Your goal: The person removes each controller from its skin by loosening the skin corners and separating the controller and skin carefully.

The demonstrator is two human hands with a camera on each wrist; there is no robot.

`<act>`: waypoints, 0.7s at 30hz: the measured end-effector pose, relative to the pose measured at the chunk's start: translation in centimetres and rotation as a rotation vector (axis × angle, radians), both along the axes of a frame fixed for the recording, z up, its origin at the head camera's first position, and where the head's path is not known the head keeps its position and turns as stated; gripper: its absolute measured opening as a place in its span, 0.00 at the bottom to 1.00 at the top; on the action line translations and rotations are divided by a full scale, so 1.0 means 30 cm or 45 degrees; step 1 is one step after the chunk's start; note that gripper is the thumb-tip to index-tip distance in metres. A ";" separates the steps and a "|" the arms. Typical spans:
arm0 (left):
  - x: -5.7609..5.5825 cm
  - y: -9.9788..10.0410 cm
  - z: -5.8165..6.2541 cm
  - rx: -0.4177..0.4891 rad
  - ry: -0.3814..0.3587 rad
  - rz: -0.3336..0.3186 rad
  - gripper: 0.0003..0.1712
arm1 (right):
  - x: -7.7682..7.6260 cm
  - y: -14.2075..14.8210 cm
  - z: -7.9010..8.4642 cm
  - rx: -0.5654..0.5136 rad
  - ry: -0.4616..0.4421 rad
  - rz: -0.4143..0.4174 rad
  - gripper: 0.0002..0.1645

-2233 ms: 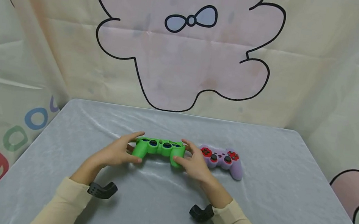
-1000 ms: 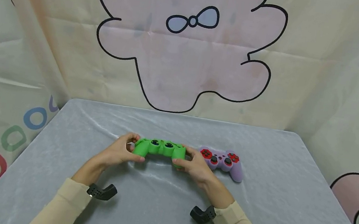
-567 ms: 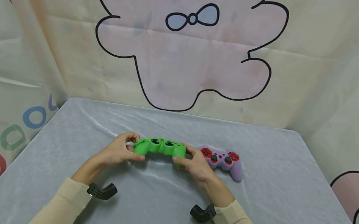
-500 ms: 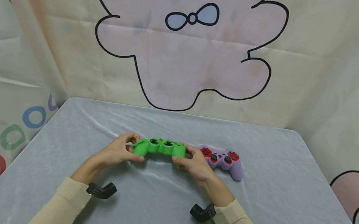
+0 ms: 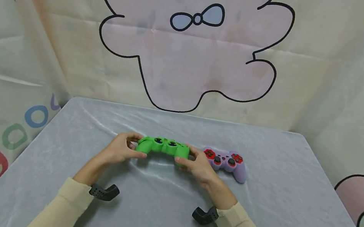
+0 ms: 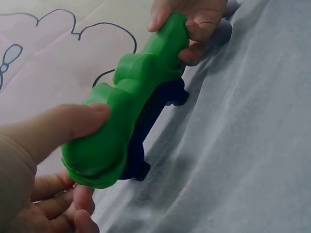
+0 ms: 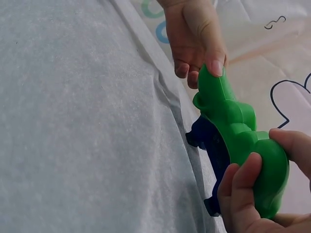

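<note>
A green silicone sleeve [image 5: 162,146] around a dark blue game controller [image 6: 151,119] is in hand at the middle of the grey tablecloth [image 5: 280,208], a little toward the far edge. The left hand [image 5: 118,152] grips its left end, thumb on the near side and fingers curled behind; the right hand [image 5: 199,166] pinches the right end, thumb and fingers closed on the handle. The pair looks tilted and lifted off the cloth, though the gap is hard to judge. A lilac controller with red pads [image 5: 224,165] lies just to the right.

The step appears to be adjusting the sleeve on the controller; whether it is going on or coming off cannot be told. The next move probably calls for a firm hold at one end while the other hand works the rubber edge.

The blue body shows only from the wrist views, with its triggers pointing away from the person. Some fingertips are hidden behind the handles, and the right hand covers the lilac controller's left handle.
</note>
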State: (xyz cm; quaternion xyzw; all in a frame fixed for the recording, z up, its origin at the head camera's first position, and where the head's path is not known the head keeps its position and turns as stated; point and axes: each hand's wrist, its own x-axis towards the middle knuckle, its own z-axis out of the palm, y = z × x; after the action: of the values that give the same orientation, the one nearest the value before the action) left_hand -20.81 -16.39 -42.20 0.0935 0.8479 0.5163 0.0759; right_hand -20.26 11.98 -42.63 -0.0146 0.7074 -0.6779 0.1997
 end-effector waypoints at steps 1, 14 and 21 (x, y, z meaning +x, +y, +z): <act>-0.003 0.002 -0.004 0.007 -0.006 -0.001 0.33 | 0.001 0.002 0.000 0.003 0.000 0.003 0.44; 0.001 0.004 -0.006 0.056 -0.096 -0.015 0.27 | -0.004 0.004 0.009 0.027 -0.049 -0.029 0.44; 0.001 0.007 -0.001 0.048 -0.113 -0.011 0.25 | -0.003 0.007 0.007 0.015 -0.034 -0.034 0.43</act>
State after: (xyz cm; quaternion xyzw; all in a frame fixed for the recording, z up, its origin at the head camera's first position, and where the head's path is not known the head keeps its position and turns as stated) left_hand -20.78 -16.18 -42.24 0.0757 0.8335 0.5354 0.1138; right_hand -20.35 12.19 -42.44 0.0050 0.7087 -0.6765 0.2002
